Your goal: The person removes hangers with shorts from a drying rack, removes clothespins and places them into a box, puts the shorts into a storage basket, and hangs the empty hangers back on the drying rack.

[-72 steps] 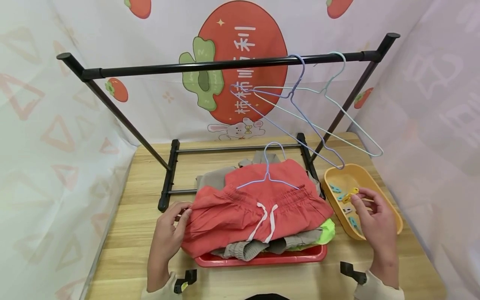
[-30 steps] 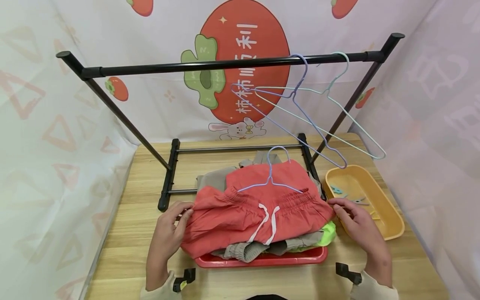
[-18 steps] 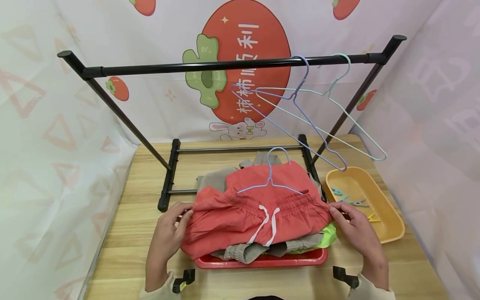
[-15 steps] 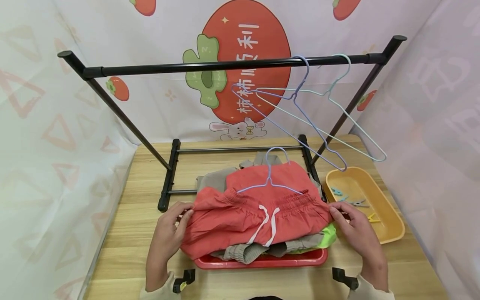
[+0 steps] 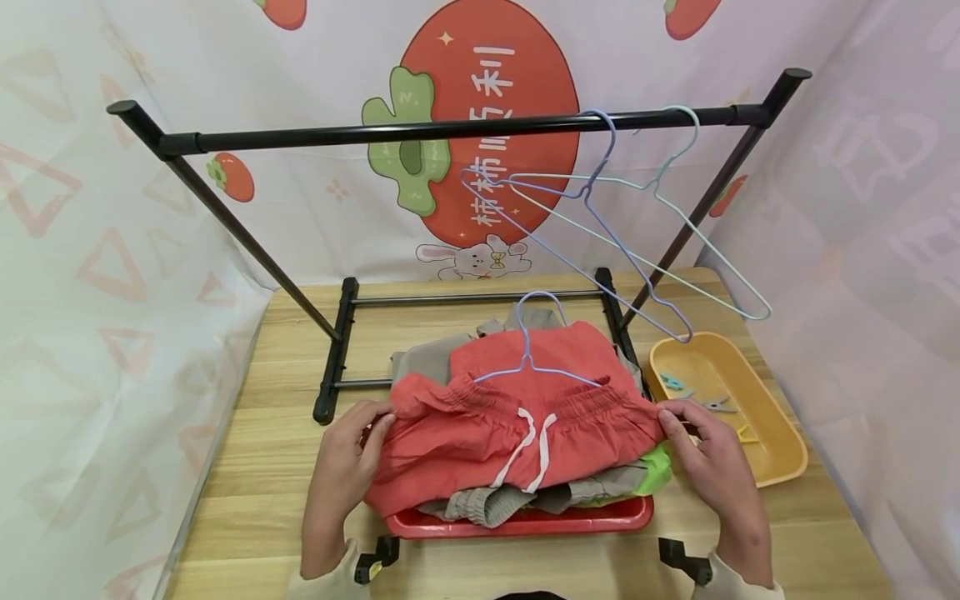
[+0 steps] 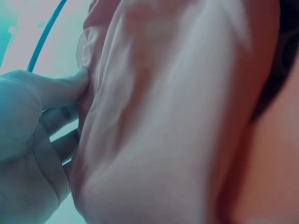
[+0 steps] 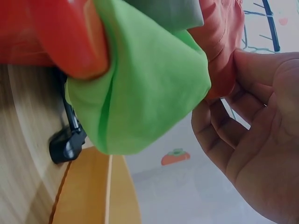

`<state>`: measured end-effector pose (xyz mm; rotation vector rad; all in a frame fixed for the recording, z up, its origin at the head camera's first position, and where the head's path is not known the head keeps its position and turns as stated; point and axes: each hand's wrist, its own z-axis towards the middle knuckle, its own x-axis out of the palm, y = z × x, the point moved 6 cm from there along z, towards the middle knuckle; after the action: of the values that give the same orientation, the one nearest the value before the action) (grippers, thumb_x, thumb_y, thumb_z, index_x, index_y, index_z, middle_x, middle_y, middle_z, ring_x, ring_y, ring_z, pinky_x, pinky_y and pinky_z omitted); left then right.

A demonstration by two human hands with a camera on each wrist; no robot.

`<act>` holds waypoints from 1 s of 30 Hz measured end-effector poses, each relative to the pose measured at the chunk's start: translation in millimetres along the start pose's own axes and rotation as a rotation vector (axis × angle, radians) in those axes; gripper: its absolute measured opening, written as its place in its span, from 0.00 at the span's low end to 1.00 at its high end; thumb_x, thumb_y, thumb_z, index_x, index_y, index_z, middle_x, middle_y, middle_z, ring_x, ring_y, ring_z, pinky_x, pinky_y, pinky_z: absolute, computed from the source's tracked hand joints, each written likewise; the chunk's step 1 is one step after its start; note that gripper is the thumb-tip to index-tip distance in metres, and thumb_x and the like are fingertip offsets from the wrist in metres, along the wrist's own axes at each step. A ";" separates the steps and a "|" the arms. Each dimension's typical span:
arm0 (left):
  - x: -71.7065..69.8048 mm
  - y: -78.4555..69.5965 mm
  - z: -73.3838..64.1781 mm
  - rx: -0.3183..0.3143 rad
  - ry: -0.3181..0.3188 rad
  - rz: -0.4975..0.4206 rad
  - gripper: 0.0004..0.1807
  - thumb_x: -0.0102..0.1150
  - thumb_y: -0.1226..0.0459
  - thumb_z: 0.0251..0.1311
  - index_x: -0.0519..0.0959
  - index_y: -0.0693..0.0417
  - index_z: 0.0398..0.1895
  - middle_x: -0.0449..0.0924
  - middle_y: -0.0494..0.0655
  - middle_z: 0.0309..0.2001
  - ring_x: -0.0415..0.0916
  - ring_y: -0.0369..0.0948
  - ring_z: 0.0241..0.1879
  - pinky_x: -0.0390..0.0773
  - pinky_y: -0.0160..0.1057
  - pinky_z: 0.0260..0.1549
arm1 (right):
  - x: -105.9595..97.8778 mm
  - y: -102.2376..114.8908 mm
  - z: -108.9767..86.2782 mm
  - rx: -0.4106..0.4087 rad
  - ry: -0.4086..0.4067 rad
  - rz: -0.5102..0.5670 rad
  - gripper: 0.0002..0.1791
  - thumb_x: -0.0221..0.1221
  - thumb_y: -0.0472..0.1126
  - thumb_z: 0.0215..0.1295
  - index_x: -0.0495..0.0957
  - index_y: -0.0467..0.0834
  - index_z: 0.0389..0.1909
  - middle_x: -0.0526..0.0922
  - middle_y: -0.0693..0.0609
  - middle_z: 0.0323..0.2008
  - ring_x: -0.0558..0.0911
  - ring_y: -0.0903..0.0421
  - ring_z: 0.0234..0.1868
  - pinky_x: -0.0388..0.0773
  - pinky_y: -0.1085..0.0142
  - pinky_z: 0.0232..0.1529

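Red shorts (image 5: 450, 450) with a white drawstring lie spread on a pile of clothes. A light purple hanger (image 5: 528, 362) has its hook and shoulders showing above the waistband, its lower part hidden in the shorts. My left hand (image 5: 347, 458) pinches the left side of the shorts; in the left wrist view its thumb presses the cloth's edge. At the opposite side my right hand (image 5: 712, 458) pinches the waist corner between thumb and fingers. The right wrist view has this hand (image 7: 266, 135) gripping red cloth beside bright green fabric (image 7: 145, 84).
Under the pile, which includes grey garments (image 5: 427, 358), is a red tray (image 5: 525, 525). A black rack (image 5: 420, 133) stands behind, with a purple hanger (image 5: 600, 171) and a mint hanger (image 5: 678, 150) on its bar. A yellow basket (image 5: 787, 467) at right holds several clothes pegs (image 5: 718, 406).
My right hand has let go of a yellow clothes peg, now in the basket, and moved left to pinch the shorts. The hanger's hook has shifted slightly left; my left hand moved slightly right.
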<state>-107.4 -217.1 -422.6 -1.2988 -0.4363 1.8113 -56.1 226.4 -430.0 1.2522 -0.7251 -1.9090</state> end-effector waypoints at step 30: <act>23.2 -19.4 6.8 -0.024 0.009 -0.051 0.09 0.64 0.74 0.67 0.85 0.53 0.45 0.83 0.41 0.42 0.77 0.36 0.39 0.80 0.39 0.39 | 15.1 21.5 11.2 -0.004 -0.002 -0.078 0.10 0.60 0.26 0.71 0.86 0.40 0.45 0.86 0.51 0.42 0.79 0.63 0.47 0.69 0.81 0.53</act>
<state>-107.7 -186.1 -420.5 -1.3003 -0.4839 1.7620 -64.7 202.4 -417.0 1.2931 -0.6816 -1.9741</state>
